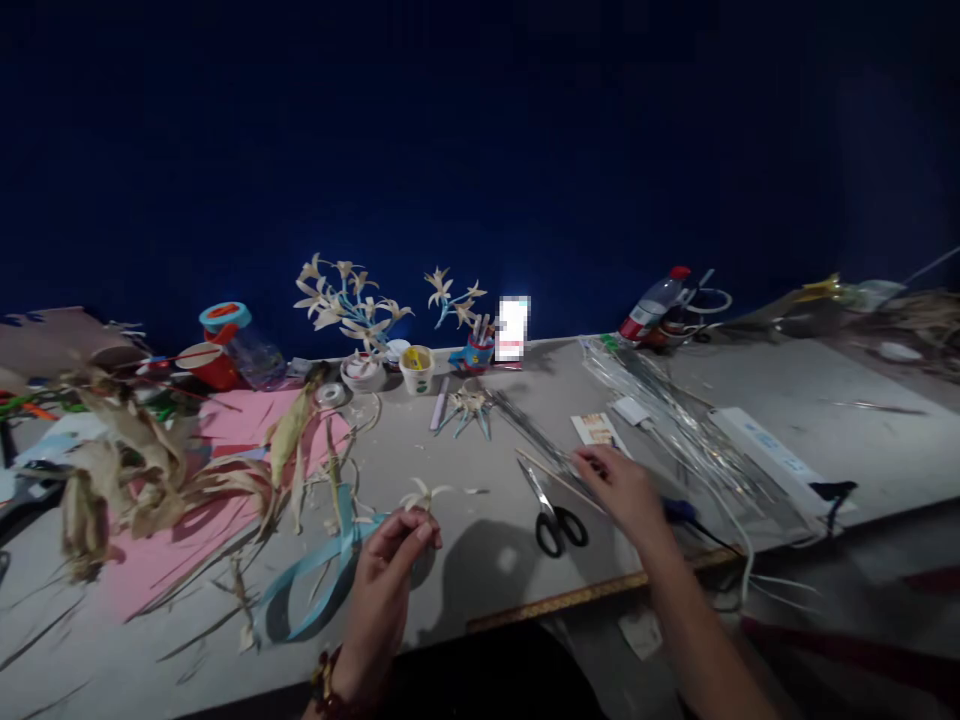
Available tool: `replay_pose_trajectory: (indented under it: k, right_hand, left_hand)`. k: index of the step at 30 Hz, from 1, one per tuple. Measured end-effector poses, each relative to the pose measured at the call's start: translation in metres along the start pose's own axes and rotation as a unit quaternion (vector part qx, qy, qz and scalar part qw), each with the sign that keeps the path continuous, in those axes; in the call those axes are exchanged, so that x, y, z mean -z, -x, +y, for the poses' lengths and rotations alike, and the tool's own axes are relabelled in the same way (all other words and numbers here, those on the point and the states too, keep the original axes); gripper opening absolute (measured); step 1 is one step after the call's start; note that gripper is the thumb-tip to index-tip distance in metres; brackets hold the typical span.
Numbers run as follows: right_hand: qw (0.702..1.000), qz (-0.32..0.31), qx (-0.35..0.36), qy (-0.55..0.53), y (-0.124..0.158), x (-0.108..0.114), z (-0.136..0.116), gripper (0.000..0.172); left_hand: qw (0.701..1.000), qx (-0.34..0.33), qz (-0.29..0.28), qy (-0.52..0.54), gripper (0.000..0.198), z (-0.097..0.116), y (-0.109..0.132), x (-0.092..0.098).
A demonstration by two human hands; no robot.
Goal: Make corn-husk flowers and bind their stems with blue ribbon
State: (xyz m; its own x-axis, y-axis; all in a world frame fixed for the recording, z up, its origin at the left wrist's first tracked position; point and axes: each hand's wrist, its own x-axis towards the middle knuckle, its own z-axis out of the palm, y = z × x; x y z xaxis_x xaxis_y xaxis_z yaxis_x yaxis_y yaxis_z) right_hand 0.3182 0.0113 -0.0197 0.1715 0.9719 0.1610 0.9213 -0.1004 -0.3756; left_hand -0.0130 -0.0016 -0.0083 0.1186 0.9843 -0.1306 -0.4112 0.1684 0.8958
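My left hand (397, 555) is closed in a pinch on the base of a pale husk flower (425, 494), whose narrow petals spread above the fingertips. Reaching across the table, my right hand (619, 488) has its fingers closed at the near end of a bundle of thin metal wires (529, 425). Its fingertips partly hide that end. Black-handled scissors (553, 520) lie between my hands, blades pointing away. A curled light-blue ribbon (307, 620) rests left of my left hand. Finished-looking small flowers with blue stems (471, 405) lie farther back.
Dried corn husks (157, 465) cover pink paper (169, 575) at left. Husk flowers (349, 300) stand at the back near a white tub (417, 370) and a lit phone (512, 328). On the right are plastic-wrapped wires (675, 430), a power strip (765, 450) and a bottle (652, 305).
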Motion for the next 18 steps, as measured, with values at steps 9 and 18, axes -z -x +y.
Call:
replay_pose_trajectory:
  k: [9,18]
  right_hand:
    - [0.997,-0.025,-0.006,0.072,0.050,0.022,0.112,0.054]
    - [0.994,-0.084,0.076,-0.011,0.027,0.026,0.133,0.048]
  left_hand:
    - [0.998,0.048,0.040,-0.007,0.022,-0.013,-0.006,-0.015]
    - [0.998,0.030,0.045,-0.024,0.019,-0.012,-0.004,-0.019]
